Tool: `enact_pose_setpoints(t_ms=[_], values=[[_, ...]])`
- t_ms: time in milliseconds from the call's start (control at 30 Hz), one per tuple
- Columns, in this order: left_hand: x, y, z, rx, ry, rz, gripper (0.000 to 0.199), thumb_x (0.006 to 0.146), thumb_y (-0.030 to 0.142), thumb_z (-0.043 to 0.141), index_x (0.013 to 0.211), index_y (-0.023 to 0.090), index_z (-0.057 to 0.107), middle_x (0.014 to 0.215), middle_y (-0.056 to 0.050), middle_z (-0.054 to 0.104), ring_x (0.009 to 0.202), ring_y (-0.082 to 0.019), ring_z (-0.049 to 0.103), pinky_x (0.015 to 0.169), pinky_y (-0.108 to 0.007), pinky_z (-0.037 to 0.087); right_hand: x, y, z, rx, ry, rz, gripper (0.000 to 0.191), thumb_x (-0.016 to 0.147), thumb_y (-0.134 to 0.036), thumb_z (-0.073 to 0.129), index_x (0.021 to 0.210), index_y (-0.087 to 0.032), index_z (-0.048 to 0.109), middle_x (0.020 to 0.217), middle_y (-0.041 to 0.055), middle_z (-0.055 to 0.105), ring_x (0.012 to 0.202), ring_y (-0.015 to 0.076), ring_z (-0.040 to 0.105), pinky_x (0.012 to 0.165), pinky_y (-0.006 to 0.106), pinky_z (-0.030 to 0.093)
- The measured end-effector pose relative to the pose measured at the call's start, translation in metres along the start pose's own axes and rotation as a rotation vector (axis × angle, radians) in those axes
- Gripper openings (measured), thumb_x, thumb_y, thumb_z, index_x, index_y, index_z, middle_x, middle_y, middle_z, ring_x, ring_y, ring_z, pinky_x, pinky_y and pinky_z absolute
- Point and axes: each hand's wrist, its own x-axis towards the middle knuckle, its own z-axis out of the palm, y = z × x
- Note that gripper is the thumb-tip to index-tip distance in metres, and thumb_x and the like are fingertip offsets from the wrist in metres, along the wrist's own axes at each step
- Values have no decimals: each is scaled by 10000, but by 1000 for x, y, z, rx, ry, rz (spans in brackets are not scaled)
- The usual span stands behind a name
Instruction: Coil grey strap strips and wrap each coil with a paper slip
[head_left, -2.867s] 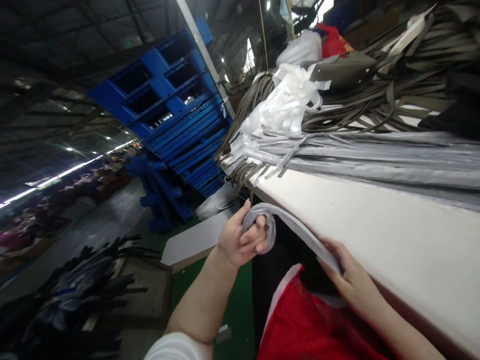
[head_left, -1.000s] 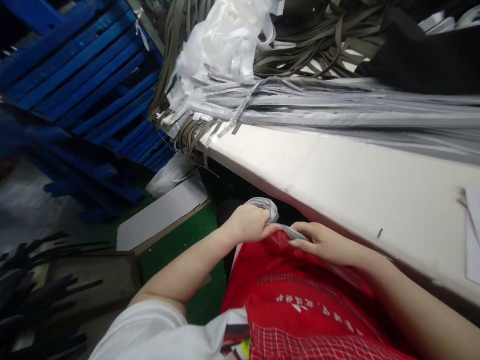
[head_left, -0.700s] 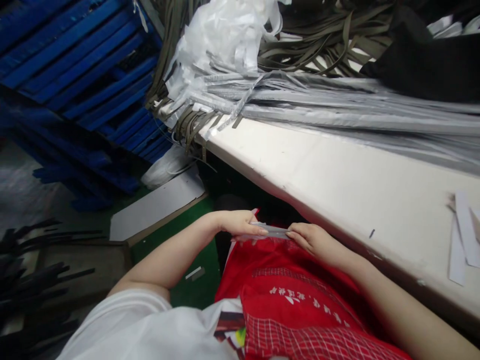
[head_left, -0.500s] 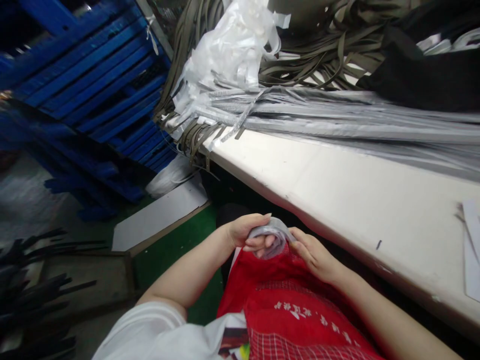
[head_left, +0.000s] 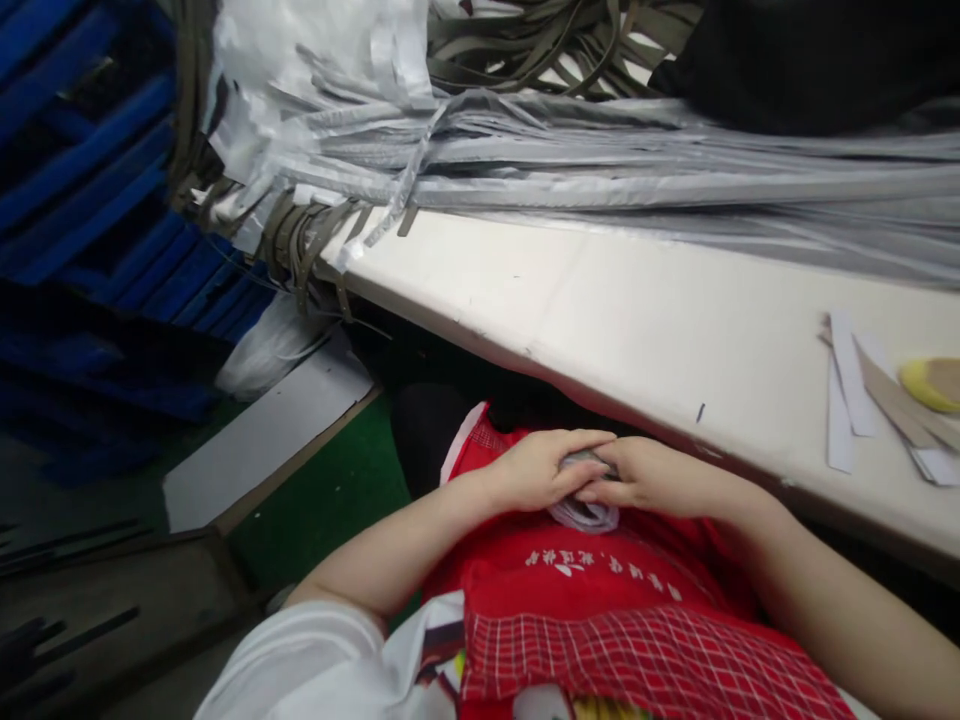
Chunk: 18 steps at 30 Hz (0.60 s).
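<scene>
A small coil of grey strip [head_left: 586, 514] is held between my two hands, low in front of the red apron [head_left: 525, 570]. My left hand [head_left: 536, 468] wraps over the coil from the left. From the right, my right hand [head_left: 637, 472] closes on the same coil, its fingertips meeting those of my left hand. The fingers hide much of the coil; its rounded loops show below them.
Long grey strips [head_left: 600, 185] lie along the white table [head_left: 600, 290]. White plastic [head_left: 315, 60] and brown straps [head_left: 525, 40] are behind. Short pale strips [head_left: 847, 390] and a yellow roll [head_left: 930, 384] sit at right. Blue racks [head_left: 97, 190] stand at left.
The view has shifted right, bringing the yellow roll into sight. My hands have come together over the coil, which was more exposed before, with a strip reaching my right hand.
</scene>
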Motion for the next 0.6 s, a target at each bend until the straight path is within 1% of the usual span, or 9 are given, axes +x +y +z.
enact_pose_setpoints(t_ms=[67,133,167,267,300,367,467,533,600], values=[[-6,-1,12,96,-11,44,340,915,325,553,1228,245,658,1177,-80,695,1060,-220,641,954,-314,456,-3,5,7,81,29,4,314,819,-454,647,993,-198,697,961,38,728,836,234,651,766,314,490],[-13,-6,22,105,48,24,318,939,324,514,1195,234,678,1120,-79,717,994,-209,657,908,-303,474,-5,12,17,177,51,15,409,788,-459,684,1097,-193,659,977,30,716,848,222,643,768,307,492],[-16,-10,26,83,86,-2,309,946,328,501,1166,226,693,1088,-77,726,968,-204,659,893,-297,477,-7,16,23,198,68,33,443,771,-461,703,1112,-185,642,967,28,707,825,210,634,744,297,491],[-21,-22,30,-27,196,-126,315,960,337,461,1081,197,717,1060,-77,729,950,-197,657,875,-282,477,-10,28,40,175,132,132,410,750,-481,723,985,-154,642,824,16,669,673,158,571,603,250,443],[-21,-25,29,-60,210,-170,320,961,343,454,1055,187,717,1045,-76,729,936,-195,657,855,-276,480,-10,31,45,174,142,155,396,760,-490,711,947,-148,641,781,10,654,638,144,546,573,241,422],[-18,-28,25,-95,166,-227,312,951,353,458,993,171,708,970,-65,726,863,-185,652,784,-262,484,-8,35,51,206,137,153,378,796,-499,674,926,-145,645,756,5,648,621,134,528,565,235,409],[-12,-24,19,-23,28,-227,257,921,347,494,870,168,670,834,-33,683,768,-166,611,706,-245,466,-4,35,54,247,114,103,353,844,-486,623,963,-156,657,809,10,683,663,145,564,612,240,426],[-9,-19,19,83,-27,-204,242,917,341,492,834,174,646,809,-25,655,763,-163,589,702,-244,453,-3,31,53,209,112,100,340,851,-477,616,984,-167,663,834,13,702,685,154,590,627,240,428],[-9,-15,23,158,-37,-197,265,932,345,459,820,178,631,805,-30,641,769,-166,581,703,-247,447,-7,24,51,113,113,134,339,848,-481,616,983,-175,668,844,25,713,686,166,608,616,244,424]])
